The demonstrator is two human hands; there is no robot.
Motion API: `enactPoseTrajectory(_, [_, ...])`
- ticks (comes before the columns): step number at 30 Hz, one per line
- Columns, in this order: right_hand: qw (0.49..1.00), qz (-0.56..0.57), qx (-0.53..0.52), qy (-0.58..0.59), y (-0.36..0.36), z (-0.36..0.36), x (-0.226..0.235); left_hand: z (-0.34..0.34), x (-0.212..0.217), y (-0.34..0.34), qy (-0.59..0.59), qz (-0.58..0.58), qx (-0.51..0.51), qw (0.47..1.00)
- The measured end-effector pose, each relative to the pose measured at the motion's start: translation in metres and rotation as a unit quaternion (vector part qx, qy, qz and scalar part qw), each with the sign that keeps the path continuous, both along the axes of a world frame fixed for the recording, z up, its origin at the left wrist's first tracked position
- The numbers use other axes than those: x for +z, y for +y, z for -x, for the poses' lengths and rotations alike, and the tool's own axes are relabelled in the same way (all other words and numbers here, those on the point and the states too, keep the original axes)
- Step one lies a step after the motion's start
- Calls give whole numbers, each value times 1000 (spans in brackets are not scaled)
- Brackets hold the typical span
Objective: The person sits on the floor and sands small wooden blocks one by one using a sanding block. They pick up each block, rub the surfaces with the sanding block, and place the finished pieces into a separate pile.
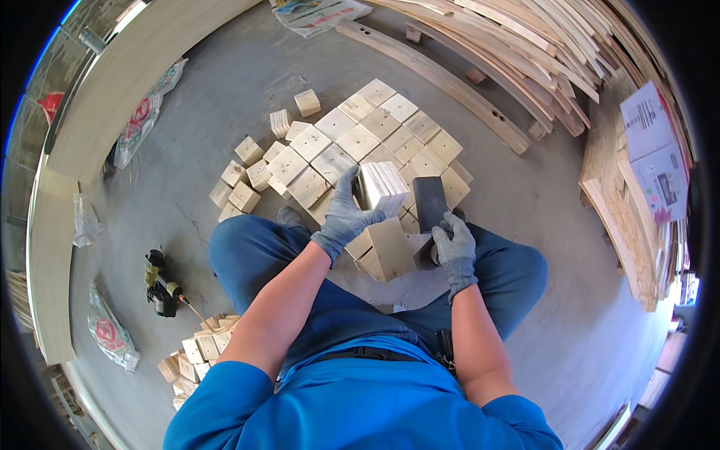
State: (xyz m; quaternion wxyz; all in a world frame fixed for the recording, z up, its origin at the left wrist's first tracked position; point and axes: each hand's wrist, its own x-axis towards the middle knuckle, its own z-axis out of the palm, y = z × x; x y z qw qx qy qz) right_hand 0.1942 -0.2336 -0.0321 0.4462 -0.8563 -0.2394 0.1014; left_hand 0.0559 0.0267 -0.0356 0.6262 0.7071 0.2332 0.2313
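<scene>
The left hand (346,214), in a grey glove, is closed around a pale wooden block (382,187), held tilted just above the person's knees; the right hand (454,247), gloved the same, grips a dark rectangular sanding block (430,201) standing upright just right of that wooden block, touching or nearly touching its side; beneath both hands lies another square block (390,247) on the concrete floor (525,187); beyond, a laid-out patch of square blocks (352,139) spreads far and left; near left, a nail gun (161,285) lies beside a small heap of blocks (199,349); far right, long curved wooden slats (525,45) are stacked.
</scene>
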Motion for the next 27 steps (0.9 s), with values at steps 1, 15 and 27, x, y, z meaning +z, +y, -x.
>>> enactPoseTrajectory(1, [1000, -7, -3, 8, -1, 0, 0, -2, -5, -1, -9, -3, -11, 1000])
enactPoseTrajectory(15, [998, -37, -11, 39, 18, 0, -2, 25, -18, -17, 144, -186, -40, 971])
enactPoseTrajectory(27, [919, -141, 247, -272, 41, 34, 207, 27, -63, -13, 25, 16, -43, 999])
